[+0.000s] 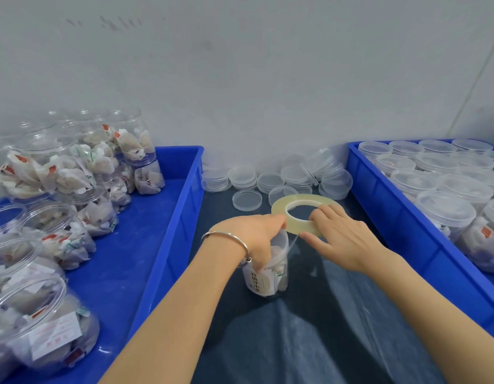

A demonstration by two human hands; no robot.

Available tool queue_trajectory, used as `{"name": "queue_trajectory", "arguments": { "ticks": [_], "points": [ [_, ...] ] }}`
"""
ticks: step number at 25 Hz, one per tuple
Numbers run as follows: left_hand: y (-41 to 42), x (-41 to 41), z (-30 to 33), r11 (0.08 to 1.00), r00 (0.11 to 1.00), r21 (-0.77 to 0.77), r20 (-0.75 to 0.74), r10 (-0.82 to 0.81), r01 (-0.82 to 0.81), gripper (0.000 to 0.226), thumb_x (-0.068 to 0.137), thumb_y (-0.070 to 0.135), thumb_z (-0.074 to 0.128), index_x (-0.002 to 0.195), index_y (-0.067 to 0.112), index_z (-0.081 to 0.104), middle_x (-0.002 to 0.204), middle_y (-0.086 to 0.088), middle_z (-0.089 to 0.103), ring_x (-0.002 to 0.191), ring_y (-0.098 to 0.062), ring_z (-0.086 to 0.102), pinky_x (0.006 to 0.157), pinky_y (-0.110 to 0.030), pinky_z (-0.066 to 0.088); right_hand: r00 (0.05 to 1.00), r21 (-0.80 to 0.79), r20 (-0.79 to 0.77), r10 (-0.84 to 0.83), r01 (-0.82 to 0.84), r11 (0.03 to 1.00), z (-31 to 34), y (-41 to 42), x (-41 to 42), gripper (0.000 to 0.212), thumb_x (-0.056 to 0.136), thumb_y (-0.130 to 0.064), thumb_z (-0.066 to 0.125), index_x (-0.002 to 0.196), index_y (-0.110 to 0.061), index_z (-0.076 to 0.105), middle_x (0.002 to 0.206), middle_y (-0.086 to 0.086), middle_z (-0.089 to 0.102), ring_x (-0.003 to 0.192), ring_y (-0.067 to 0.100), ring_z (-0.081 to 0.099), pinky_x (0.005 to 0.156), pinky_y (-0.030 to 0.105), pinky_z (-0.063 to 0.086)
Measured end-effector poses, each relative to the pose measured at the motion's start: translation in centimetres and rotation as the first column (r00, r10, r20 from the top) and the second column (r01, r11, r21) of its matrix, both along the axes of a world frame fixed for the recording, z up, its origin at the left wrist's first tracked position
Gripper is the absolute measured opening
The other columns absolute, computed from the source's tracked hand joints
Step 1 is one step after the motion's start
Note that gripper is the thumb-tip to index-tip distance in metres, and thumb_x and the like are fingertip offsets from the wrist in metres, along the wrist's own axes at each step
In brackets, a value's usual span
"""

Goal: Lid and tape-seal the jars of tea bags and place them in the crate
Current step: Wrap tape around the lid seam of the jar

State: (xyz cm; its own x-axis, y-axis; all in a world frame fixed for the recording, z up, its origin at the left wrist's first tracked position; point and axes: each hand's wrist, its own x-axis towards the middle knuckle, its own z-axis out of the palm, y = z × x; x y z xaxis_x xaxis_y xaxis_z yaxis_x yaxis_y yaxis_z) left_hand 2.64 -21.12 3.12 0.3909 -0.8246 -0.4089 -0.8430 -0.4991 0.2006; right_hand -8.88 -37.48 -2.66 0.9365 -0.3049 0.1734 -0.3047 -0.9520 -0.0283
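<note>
A clear jar of tea bags [268,275] with a printed label stands on the dark table between two blue crates. My left hand [254,234] grips its lidded top from above, a silver bangle on the wrist. My right hand [340,234] holds a flat ring of clear tape [279,209] just right of the jar's lid, fingers curled over the ring's near edge. A strand of tape runs from the roll to the jar's lid. The lid itself is mostly hidden under my left hand.
The left blue crate [168,231] holds several open jars of tea bags [82,173]. The right blue crate [392,217] holds several lidded jars [445,209]. Loose clear lids [270,180] are stacked at the back of the table by the white wall.
</note>
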Motion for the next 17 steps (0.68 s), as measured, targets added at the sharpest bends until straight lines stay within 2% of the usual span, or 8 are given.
{"name": "queue_trajectory", "arguments": {
  "ticks": [2,4,6,8,9,11,14,17],
  "points": [
    [-0.4,-0.9,-0.4,1.0,0.997,-0.005,0.071,-0.019,0.019,0.067,0.08,0.0,0.061,0.135,0.02,0.028,0.127,-0.005,0.042,0.102,-0.032,0.054,0.06,-0.036,0.047,1.0,0.035,-0.013,-0.02,0.02,0.999,0.0,-0.3,0.0,0.043,0.092,-0.06,0.027,0.095,-0.02,0.041,0.103,-0.009,0.042,0.102,0.012,0.037,0.059,0.028,0.037],
    [-0.5,-1.7,-0.8,0.999,0.991,-0.025,0.126,-0.032,0.036,0.058,0.083,0.003,0.054,0.134,0.013,0.029,0.146,-0.007,0.022,0.119,-0.039,0.041,0.06,-0.036,0.039,0.999,0.06,-0.008,-0.038,0.038,0.997,0.0,-0.4,-0.1,0.041,0.092,-0.06,0.029,0.094,-0.02,0.04,0.101,-0.01,0.041,0.101,0.012,0.037,0.061,0.028,0.037],
    [-0.4,-2.0,-1.4,0.999,0.993,-0.033,0.12,0.013,-0.009,0.061,0.082,0.008,0.056,0.134,0.014,0.025,0.152,-0.005,0.004,0.129,-0.04,0.027,0.069,-0.039,0.04,0.999,0.083,-0.012,-0.053,0.054,0.995,-0.1,-0.2,0.0,0.04,0.093,-0.058,0.031,0.092,-0.019,0.04,0.101,-0.009,0.041,0.102,0.012,0.036,0.063,0.03,0.037],
    [-0.6,-2.8,-2.3,0.989,0.989,-0.09,0.075,0.125,-0.118,0.066,0.082,0.027,0.065,0.133,0.018,0.024,0.149,-0.008,0.01,0.134,-0.041,0.017,0.086,-0.05,0.044,0.998,0.095,-0.026,-0.055,0.057,0.994,-0.1,0.2,0.4,0.038,0.094,-0.056,0.033,0.09,-0.018,0.038,0.101,-0.008,0.041,0.103,0.013,0.036,0.064,0.031,0.036],
    [-0.8,-3.5,-3.0,0.971,0.978,-0.144,0.06,0.201,-0.191,0.068,0.083,0.042,0.065,0.134,0.021,0.025,0.148,-0.009,0.016,0.137,-0.04,0.013,0.094,-0.057,0.04,0.998,0.1,-0.031,-0.052,0.055,0.993,0.0,0.4,0.7,0.038,0.095,-0.054,0.034,0.09,-0.017,0.039,0.101,-0.007,0.041,0.103,0.014,0.036,0.065,0.03,0.034],
    [-1.3,-4.9,-4.5,0.92,0.937,-0.266,0.121,0.328,-0.287,0.058,0.091,0.053,0.051,0.136,0.027,0.025,0.147,-0.007,0.021,0.139,-0.037,0.01,0.097,-0.065,0.032,0.999,0.114,-0.037,-0.03,0.034,0.993,0.2,0.7,1.3,0.038,0.096,-0.052,0.035,0.093,-0.015,0.041,0.104,-0.004,0.042,0.102,0.015,0.037,0.069,0.029,0.031],
    [-1.3,-4.7,-5.8,0.89,0.921,-0.401,0.216,0.323,-0.218,0.041,0.098,0.04,0.044,0.134,0.028,0.028,0.144,0.0,0.027,0.137,-0.03,0.018,0.094,-0.06,0.034,0.999,0.14,-0.047,0.027,-0.02,0.99,0.5,0.8,1.4,0.036,0.097,-0.049,0.035,0.097,-0.013,0.043,0.107,-0.003,0.042,0.104,0.015,0.037,0.074,0.029,0.032],
    [0.1,-2.1,-4.9,0.872,0.982,-0.474,0.066,0.177,-0.126,0.033,0.091,0.036,0.056,0.12,0.031,0.041,0.132,0.013,0.038,0.123,-0.015,0.033,0.089,-0.045,0.037,0.998,0.123,-0.047,0.033,-0.027,0.992,0.7,1.0,0.9,0.034,0.097,-0.044,0.037,0.101,-0.011,0.046,0.106,-0.003,0.041,0.105,0.017,0.037,0.073,0.029,0.03]
  ]
}}
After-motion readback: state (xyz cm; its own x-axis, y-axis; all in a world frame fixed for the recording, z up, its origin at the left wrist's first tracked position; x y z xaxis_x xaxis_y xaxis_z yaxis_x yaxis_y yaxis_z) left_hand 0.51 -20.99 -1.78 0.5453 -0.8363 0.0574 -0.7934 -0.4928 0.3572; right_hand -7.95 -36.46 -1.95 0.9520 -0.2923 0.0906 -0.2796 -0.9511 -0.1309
